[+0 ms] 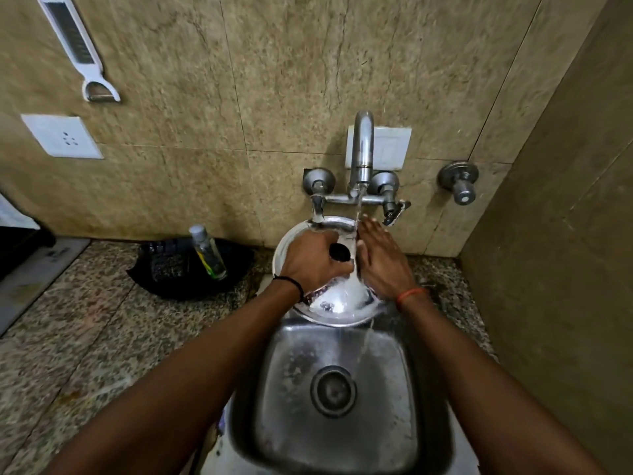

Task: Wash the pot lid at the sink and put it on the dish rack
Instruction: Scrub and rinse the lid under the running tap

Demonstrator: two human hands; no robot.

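A round steel pot lid (337, 305) with a black knob (339, 252) is held tilted over the back of the steel sink (404, 389), under the running tap (362, 149). My left hand (313, 262) grips the lid at its black knob. My right hand (383, 260) lies flat with straight fingers against the lid's right side, in the stream of water. Water runs off the lid's lower rim into the basin. The upper part of the lid is hidden behind my hands.
A black dish rack (185, 269) with a small clear bottle (207, 252) stands on the granite counter (85, 337) left of the sink. A side wall (555, 252) rises close on the right. A peeler (73, 46) hangs on the tiled wall.
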